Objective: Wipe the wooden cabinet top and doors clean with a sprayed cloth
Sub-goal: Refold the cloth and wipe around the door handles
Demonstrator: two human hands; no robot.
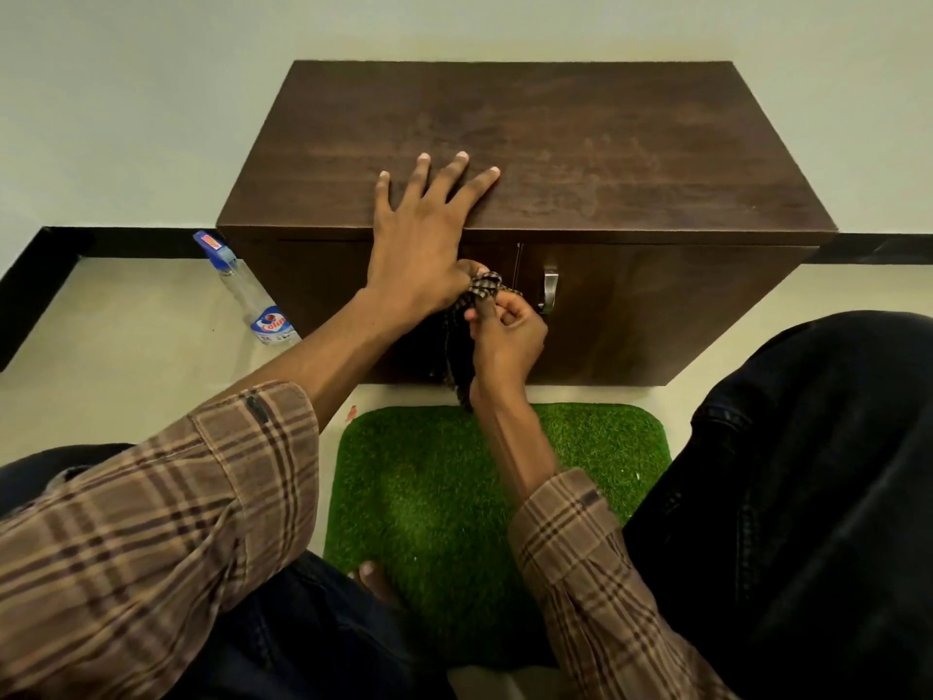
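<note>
A low dark wooden cabinet [580, 144] stands against the wall, its top streaked with faint marks. My left hand [419, 234] lies flat over the top's front edge, fingers spread. My right hand [507, 336] is bunched around a dark checked cloth [484, 285], held against the front where the two doors meet. The rest of the cloth hangs down behind my wrist. A metal handle [549, 290] sits on the right door just beside my right hand. The left door is mostly hidden by my left forearm.
A clear spray bottle [252, 295] with a blue cap lies on the floor, leaning by the cabinet's left side. A green artificial-grass mat [429, 497] covers the floor in front. My knees in dark trousers flank it. A black skirting runs along the wall.
</note>
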